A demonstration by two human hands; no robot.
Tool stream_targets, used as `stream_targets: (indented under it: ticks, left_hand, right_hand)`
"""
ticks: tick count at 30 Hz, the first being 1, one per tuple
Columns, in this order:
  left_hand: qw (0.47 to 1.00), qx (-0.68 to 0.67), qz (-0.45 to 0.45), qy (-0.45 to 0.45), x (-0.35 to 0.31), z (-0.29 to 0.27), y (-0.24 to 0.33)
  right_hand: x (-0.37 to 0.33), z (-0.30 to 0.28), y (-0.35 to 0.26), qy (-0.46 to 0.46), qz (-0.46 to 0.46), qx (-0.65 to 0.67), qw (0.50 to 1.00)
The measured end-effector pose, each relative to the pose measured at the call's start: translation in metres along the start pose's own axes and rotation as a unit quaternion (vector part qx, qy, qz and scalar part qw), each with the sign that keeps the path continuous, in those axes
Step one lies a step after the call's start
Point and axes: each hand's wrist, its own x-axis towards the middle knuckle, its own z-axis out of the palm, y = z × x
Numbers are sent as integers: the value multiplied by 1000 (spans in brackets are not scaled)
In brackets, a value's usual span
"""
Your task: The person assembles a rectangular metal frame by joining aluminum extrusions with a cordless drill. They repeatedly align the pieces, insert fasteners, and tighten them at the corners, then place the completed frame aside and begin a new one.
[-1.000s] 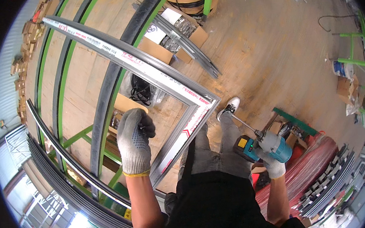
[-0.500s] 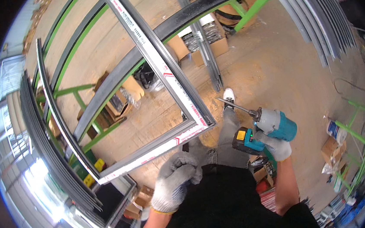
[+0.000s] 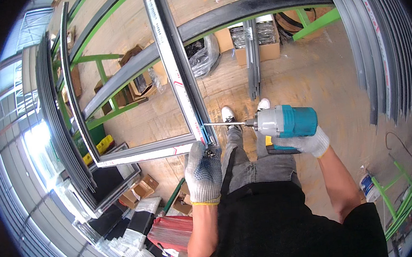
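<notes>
In my right hand (image 3: 310, 141), gloved, I grip a teal and grey cordless power driver (image 3: 288, 120). Its long thin bit (image 3: 222, 123) lies level, pointing left, with the tip at the inner side of a window frame's (image 3: 144, 155) near right corner. White protective film with red marks covers the grey profile. My left hand (image 3: 204, 175), in a white glove with dark dots, is closed just below that corner. Small dark metal pieces (image 3: 210, 153) show at its fingers; they look like screws, but are too small to be sure. The driver's grip is mostly hidden.
Green stands with black padded rails (image 3: 254, 7) bear the window frame. Grey profiles (image 3: 396, 63) are stacked at the right, more (image 3: 60, 116) at the left. Beyond my feet, a cardboard box (image 3: 270, 50) and long grey profiles (image 3: 253, 65) are near the rail.
My left hand has moved up to the window frame's corner. The driver has swung level and shifted left, bringing its bit to the frame. My view has turned a little.
</notes>
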Motion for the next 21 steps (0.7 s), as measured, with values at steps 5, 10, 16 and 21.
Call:
stream_targets:
  ticks: [5, 10, 16, 21]
  left_hand:
    - [999, 39, 22, 1, -3, 10, -2]
    - [983, 166, 68, 37, -3, 13, 0]
    - [993, 93, 36, 64, 4, 7, 6]
    - [992, 100, 64, 44, 3, 8, 5]
  right_hand:
    - [16, -6, 4, -45, -81, -77, 993]
    - [27, -15, -6, -109, 183, 248, 945]
    - [47, -26, -2, -173, 124, 219, 952]
    - [68, -28, 17, -176, 27, 55, 982]
